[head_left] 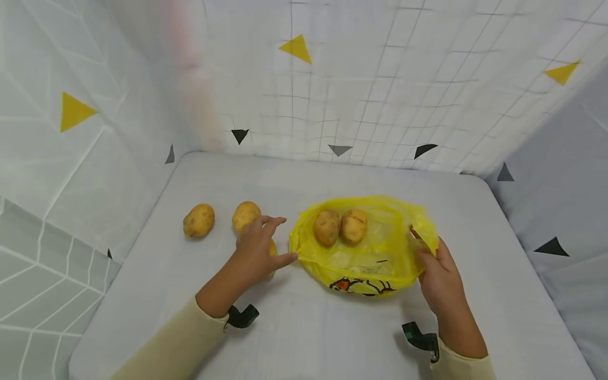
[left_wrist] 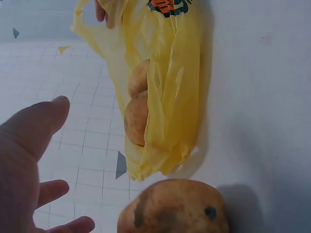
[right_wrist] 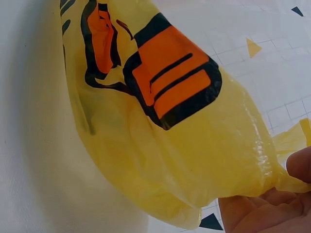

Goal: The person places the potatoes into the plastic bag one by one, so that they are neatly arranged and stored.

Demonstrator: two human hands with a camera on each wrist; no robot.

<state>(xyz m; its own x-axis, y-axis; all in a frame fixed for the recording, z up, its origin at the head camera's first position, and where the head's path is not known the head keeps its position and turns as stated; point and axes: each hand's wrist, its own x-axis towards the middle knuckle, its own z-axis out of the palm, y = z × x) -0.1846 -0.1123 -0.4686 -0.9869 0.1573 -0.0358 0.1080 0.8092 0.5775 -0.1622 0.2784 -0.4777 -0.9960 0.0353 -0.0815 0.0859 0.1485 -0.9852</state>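
Observation:
A yellow plastic bag (head_left: 404, 266) lies with its mouth held wide; two potatoes, one on the left (head_left: 326, 228) and one on the right (head_left: 354, 226), sit inside it, touching. My right hand (head_left: 442, 282) grips the bag's right edge between thumb and fingers. My left hand (head_left: 254, 250) hovers left of the bag, thumb and fingers spread and holding nothing. Beneath that hand a loose potato (head_left: 273, 249) is mostly hidden; in the left wrist view a dark-spotted potato (left_wrist: 175, 206) shows close below the bag. Behind the left fingers is another potato (head_left: 245, 214).
One more potato (head_left: 199, 220) lies farther left on the white-covered table (head_left: 328, 332). White sheeted walls with grid lines (head_left: 361, 79) and yellow and dark triangle markers stand along the table's back and sides.

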